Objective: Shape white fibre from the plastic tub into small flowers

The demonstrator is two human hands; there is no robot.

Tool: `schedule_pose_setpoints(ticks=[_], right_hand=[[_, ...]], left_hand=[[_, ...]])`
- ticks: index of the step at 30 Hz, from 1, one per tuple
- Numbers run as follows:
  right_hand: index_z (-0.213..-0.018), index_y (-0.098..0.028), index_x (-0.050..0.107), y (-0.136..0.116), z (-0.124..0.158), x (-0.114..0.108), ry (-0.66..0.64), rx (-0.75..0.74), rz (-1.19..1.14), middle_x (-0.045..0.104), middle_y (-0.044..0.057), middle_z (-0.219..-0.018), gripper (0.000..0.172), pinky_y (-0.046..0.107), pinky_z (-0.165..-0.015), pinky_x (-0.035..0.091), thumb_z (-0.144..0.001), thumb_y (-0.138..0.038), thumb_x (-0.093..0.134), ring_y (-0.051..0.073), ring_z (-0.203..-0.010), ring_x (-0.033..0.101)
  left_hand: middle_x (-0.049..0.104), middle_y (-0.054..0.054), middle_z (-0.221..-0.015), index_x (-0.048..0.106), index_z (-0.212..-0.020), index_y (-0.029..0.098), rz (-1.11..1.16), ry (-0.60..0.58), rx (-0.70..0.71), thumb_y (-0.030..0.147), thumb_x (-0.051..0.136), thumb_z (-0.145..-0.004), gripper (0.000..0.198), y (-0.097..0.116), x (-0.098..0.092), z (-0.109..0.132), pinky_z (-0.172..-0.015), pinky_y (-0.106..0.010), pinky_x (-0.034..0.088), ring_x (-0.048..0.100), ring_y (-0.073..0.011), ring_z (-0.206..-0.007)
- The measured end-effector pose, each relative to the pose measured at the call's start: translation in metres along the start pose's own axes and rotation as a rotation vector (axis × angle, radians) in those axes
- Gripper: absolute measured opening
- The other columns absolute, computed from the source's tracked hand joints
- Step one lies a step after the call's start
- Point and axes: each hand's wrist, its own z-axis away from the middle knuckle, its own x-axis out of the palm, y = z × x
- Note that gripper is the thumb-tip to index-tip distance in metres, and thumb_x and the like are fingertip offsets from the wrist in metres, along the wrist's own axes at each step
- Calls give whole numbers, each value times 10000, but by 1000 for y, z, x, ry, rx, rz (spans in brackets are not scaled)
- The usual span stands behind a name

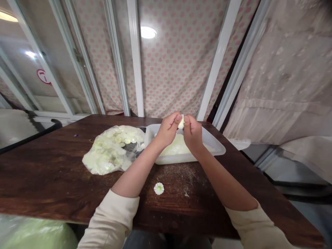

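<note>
Above a white plastic tub (186, 159), both hands pinch one small white flower head (181, 123) between their thumbs and fingers. My left hand (169, 128) is closed on its left side, and my right hand (192, 131) grips the right side. Pale yellowish loose bits (174, 145), perhaps petals, lie inside the tub, partly hidden by my hands. To the left sits an opened clear plastic bag (103, 155) full of pale flower heads. A single white flower with a greenish centre (159, 188) lies on the table between my forearms.
The dark wooden table (46, 173) carries scattered crumbs in front of the tub. A tiny purple scrap (76, 135) lies at the back left. Below the near left edge is a light green plastic bag (38, 235). Glazed panels with a dotted curtain (178, 62) stand behind the table.
</note>
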Motion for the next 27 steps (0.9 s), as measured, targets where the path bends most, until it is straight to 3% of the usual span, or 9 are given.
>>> schedule_pose_setpoints(ticks=[4,8,11,14,17,27], right_hand=[[-623,-200,294,-3,-2,-4,-49,-123,38,296,-49,-507,303,229,-474,258,-911,-288,320,76,-448,317],[-632,-199,309,-6,-2,-6,-55,-256,111,299,-47,-508,282,233,-473,247,-906,-262,329,78,-446,310],[-629,-200,317,-7,-1,-8,-24,-272,145,312,-41,-509,281,235,-478,244,-902,-266,331,84,-454,322],[-627,-200,339,-5,-3,-12,-17,-196,171,324,-35,-507,296,240,-491,246,-905,-296,312,90,-459,320],[-630,-199,363,7,-6,-12,-90,-106,185,340,-28,-516,318,242,-512,255,-910,-333,296,99,-476,333],[-698,-193,490,71,7,16,-391,159,153,476,-3,-583,300,230,-567,302,-890,-368,340,133,-571,461]], left_hand=[[320,34,-570,319,-631,189,-44,16,-33,424,315,-891,351,-11,3,0,-528,-240,290,337,-95,-538],[348,30,-576,334,-645,186,-80,69,37,426,306,-894,347,-16,7,4,-539,-243,292,349,-97,-545],[343,29,-576,322,-644,190,-66,98,66,439,283,-896,357,-12,10,7,-542,-241,305,355,-97,-547],[332,31,-571,305,-638,194,-66,98,23,460,264,-894,371,-6,10,8,-535,-239,316,352,-95,-537],[350,33,-568,310,-647,196,-90,46,-37,465,271,-890,365,-9,8,7,-533,-234,321,356,-93,-533],[454,35,-535,399,-660,177,-320,-240,-296,397,353,-872,310,-61,-7,9,-523,-209,312,430,-91,-516]])
